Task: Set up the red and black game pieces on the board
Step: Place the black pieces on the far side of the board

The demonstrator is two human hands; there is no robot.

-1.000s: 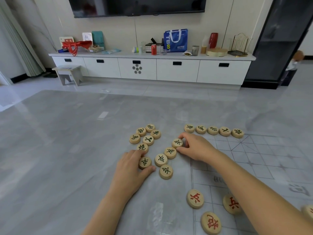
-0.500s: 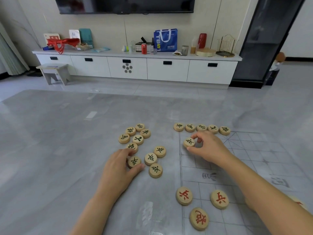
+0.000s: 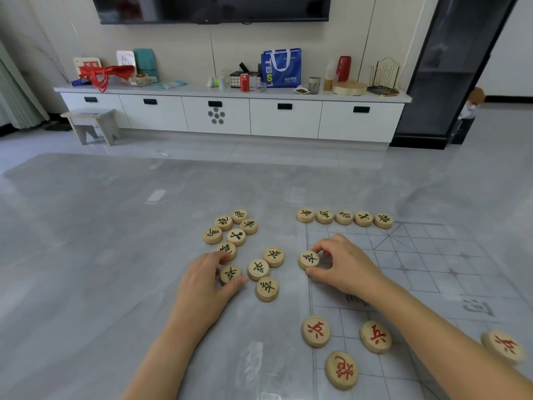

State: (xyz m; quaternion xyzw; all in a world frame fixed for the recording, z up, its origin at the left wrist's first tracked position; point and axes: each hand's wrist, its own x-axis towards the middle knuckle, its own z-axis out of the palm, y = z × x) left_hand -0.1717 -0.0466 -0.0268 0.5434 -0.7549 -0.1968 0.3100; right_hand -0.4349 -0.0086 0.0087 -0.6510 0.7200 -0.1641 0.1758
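My right grip [image 3: 346, 269] pinches a round black-lettered wooden piece [image 3: 309, 259] at the gridded board's [image 3: 418, 255] left edge; hasty release could miss its intersection

16 black pieces [image 3: 267, 288], 4 red pieces [image 3: 315, 331] and 1 printed board [image 3: 418, 255] on 1 grey table [image 3: 86, 255]

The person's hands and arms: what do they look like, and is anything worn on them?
Both are bare. The left hand and the right hand carry no glove or ring that shows. The left forearm and the right forearm show no sleeve, watch or bracelet down to the picture's edge.
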